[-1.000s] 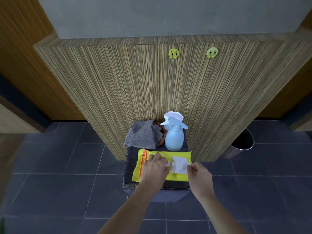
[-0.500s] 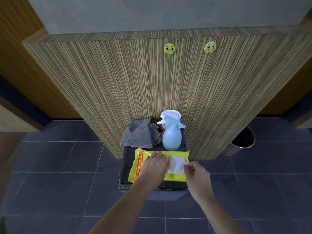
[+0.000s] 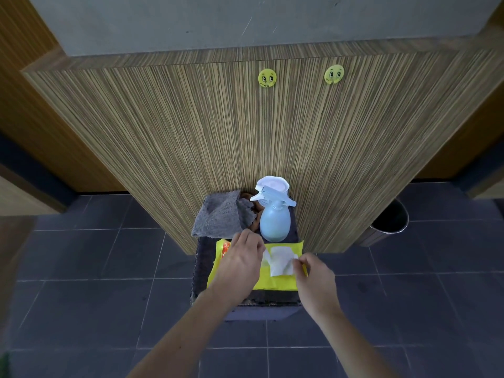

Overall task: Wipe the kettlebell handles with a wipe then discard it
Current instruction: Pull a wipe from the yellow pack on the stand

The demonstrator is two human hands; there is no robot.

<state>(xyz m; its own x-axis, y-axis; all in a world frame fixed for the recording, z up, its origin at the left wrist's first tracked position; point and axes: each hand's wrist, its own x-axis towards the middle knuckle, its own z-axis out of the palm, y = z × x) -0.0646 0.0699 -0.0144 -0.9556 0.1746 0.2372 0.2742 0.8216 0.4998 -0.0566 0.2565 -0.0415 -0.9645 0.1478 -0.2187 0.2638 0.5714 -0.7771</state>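
Note:
A yellow wipe pack (image 3: 278, 282) lies flat on a small dark stool (image 3: 261, 304) against a wood-panelled wall. My left hand (image 3: 241, 264) lies on the pack's left half, holding it down. My right hand (image 3: 313, 274) pinches the right edge of a white wipe (image 3: 279, 261) that sticks out of the pack's middle. No kettlebell is in view.
A pale blue spray bottle (image 3: 272, 222) and a folded grey cloth (image 3: 218, 216) stand at the back of the stool. A round metal bin (image 3: 387, 225) sits on the dark tiled floor to the right, by the wall. Two yellow smiley hooks (image 3: 267, 78) are on the panel.
The white wipe stands further out of the pack than before, drawn by my right hand. My left hand stays on the pack. The camera has shifted slightly.

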